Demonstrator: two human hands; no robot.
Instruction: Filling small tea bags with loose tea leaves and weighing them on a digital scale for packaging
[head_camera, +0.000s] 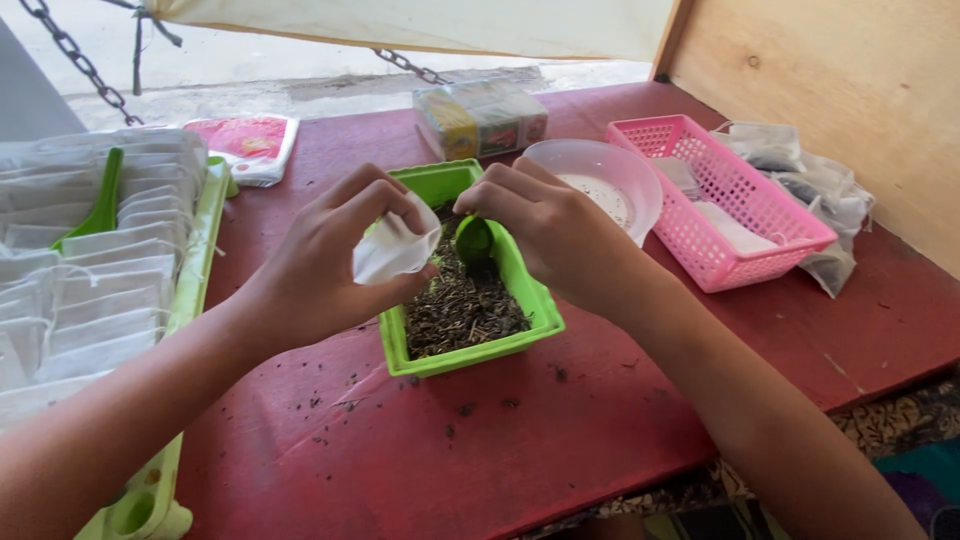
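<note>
My left hand (325, 262) holds a small white cloth pouch (392, 247) pinched at its mouth, above a green rectangular tub (480, 352) of dark dried leaves (462, 303). My right hand (555, 228) grips a small green scoop (474, 240) whose bowl sits just right of the pouch, over the leaves. Both hands hover over the tub on a red table (520, 440).
A green tray (190, 290) at the left carries rows of white pouches and a green scoop (98, 203). Behind the tub stand a clear plastic bowl (600, 180), a pink basket (730, 200), wrapped boxes (482, 118) and a red-and-white packet (245, 145). Wooden wall at right.
</note>
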